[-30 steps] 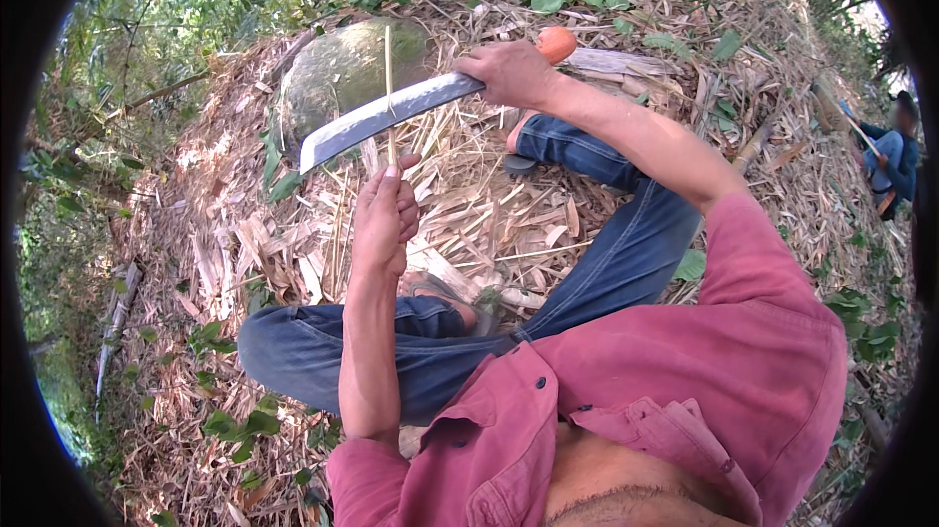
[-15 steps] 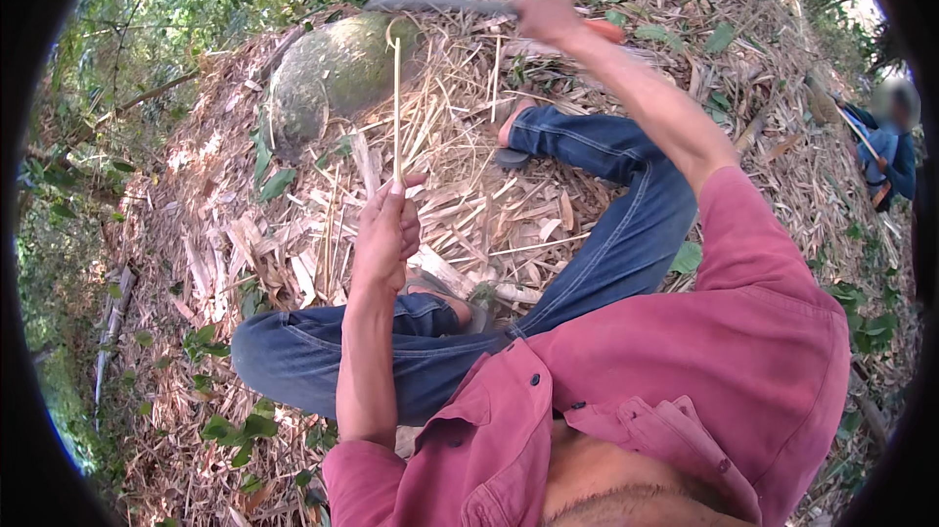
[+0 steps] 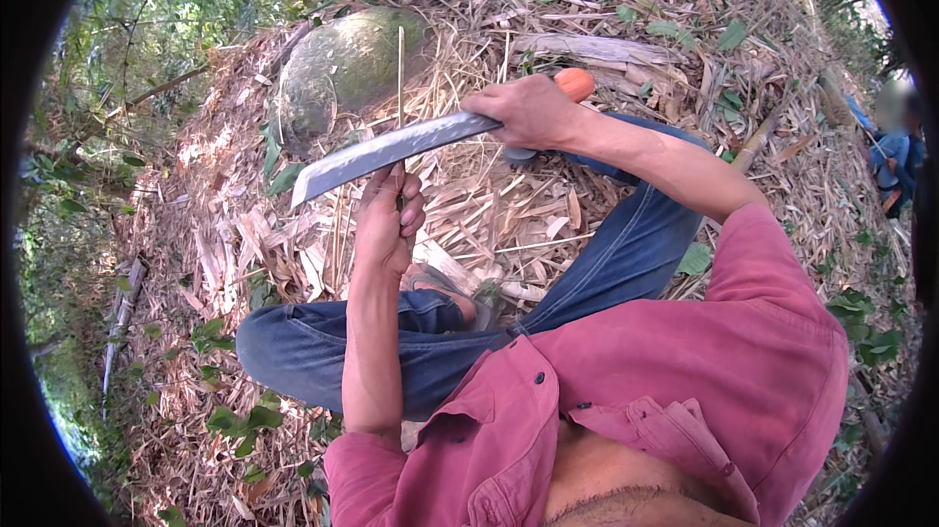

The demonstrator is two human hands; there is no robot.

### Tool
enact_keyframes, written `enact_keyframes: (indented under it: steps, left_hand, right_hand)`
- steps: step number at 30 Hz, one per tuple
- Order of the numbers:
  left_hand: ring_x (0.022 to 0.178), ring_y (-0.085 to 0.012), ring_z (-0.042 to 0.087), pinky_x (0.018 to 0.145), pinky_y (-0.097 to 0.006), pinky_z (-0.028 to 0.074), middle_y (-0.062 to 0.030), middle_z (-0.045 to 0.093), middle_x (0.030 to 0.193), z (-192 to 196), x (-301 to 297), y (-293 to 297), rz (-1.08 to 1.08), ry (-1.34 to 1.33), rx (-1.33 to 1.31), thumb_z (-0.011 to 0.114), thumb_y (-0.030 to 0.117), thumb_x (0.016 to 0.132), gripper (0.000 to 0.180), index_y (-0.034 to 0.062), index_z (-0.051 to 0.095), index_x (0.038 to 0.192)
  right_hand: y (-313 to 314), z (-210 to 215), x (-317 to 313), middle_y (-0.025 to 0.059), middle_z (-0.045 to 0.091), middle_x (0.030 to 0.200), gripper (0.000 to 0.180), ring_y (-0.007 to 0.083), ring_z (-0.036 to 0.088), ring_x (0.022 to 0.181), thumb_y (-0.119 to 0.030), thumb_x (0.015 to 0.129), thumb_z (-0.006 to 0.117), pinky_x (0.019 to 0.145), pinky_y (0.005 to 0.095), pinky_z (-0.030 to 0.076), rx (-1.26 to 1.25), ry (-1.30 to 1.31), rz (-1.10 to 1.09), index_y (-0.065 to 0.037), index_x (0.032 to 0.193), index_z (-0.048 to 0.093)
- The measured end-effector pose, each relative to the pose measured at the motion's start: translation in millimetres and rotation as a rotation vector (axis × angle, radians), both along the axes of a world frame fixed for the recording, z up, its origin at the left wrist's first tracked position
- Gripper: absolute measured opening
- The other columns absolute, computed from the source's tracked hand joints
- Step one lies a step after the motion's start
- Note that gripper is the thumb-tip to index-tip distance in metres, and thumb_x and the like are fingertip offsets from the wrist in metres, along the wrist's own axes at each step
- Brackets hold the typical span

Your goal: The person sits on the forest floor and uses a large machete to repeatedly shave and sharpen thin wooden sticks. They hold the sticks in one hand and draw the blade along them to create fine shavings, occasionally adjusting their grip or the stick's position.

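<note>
My left hand [image 3: 387, 219] is closed around the lower end of a thin, pale stick [image 3: 400, 72], which stands upright ahead of me. In my right hand [image 3: 528, 114] is a machete [image 3: 401, 147] with a long grey blade and an orange handle [image 3: 574, 85]. The blade slants across the stick just above my left fingers, its squared tip pointing left and toward me. It hides part of the stick; whether the edge touches the stick, I cannot tell.
A mossy boulder [image 3: 342, 67] lies at the far left, with a weathered log piece [image 3: 597, 49] to the right. Wood shavings and split strips [image 3: 469, 224] cover the ground around my bent legs. Another person [image 3: 892, 160] is at the far right edge.
My right hand has brought the machete nearer and down, from beyond the stick's tip to across its lower part. A curled shaving at the stick's tip is no longer there.
</note>
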State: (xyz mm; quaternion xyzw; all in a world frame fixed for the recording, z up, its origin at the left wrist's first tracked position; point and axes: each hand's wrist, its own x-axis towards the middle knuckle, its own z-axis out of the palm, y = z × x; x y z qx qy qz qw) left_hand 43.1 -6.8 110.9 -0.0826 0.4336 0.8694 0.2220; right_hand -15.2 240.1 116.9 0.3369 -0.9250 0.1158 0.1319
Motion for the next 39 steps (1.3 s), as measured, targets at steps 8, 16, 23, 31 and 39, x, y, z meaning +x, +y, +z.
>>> enact_keyframes:
  steps: [8, 16, 23, 31, 39]
  left_hand:
    - [0.048, -0.0041, 0.035, 0.038, -0.017, 0.026, -0.0005, 0.045, 0.073, 4, 9, 0, 0.073, 0.022, -0.066, 0.045, 0.012, 0.097, 0.017, 0.0042, 0.048, 0.112]
    - [0.048, -0.0031, 0.034, 0.038, -0.016, 0.025, 0.0001, 0.043, 0.073, 15, 19, 2, 0.008, 0.033, -0.11, 0.041, 0.011, 0.099, 0.042, 0.0062, 0.033, 0.14]
    - [0.048, -0.0033, 0.034, 0.037, -0.017, 0.026, -0.0005, 0.044, 0.073, 4, 11, 1, -0.046, 0.016, -0.035, 0.04, 0.01, 0.099, 0.042, 0.0069, 0.033, 0.14]
    - [0.048, -0.0025, 0.032, 0.036, -0.015, 0.025, -0.0004, 0.042, 0.074, 11, 15, -1, -0.032, -0.039, -0.067, 0.036, 0.01, 0.099, 0.043, 0.0081, 0.03, 0.142]
    - [0.045, -0.0037, 0.03, 0.037, -0.017, 0.025, 0.0043, 0.033, 0.062, 9, 4, -1, -0.004, 0.063, -0.124, 0.041, 0.017, 0.099, 0.038, 0.0047, 0.041, 0.135]
  right_hand:
    - [-15, -8, -9, 0.0052, 0.061, 0.076, 0.032, 0.0255, 0.064, 0.066, -0.017, 0.072, 0.065, 0.055, 0.0376, 0.051, 0.04, 0.043, 0.021, -0.015, 0.104, 0.06]
    - [26, -3, -55, 0.0072, 0.062, 0.068, 0.014, 0.0256, 0.066, 0.065, -0.02, 0.081, 0.058, 0.057, 0.0409, 0.052, 0.065, 0.013, -0.268, -0.013, 0.092, 0.062]
    - [35, 9, -61, 0.009, 0.064, 0.073, 0.02, 0.0263, 0.064, 0.065, -0.023, 0.081, 0.061, 0.059, 0.0412, 0.05, 0.155, 0.002, -0.325, -0.015, 0.099, 0.063]
    - [36, -2, -63, 0.0079, 0.063, 0.072, 0.016, 0.0236, 0.065, 0.063, -0.018, 0.079, 0.059, 0.055, 0.0385, 0.053, 0.121, 0.061, -0.279, -0.011, 0.093, 0.063]
    - [37, 14, -35, 0.0055, 0.064, 0.073, 0.018, 0.0231, 0.066, 0.066, -0.024, 0.084, 0.059, 0.058, 0.039, 0.052, -0.038, 0.137, -0.192, -0.016, 0.099, 0.064]
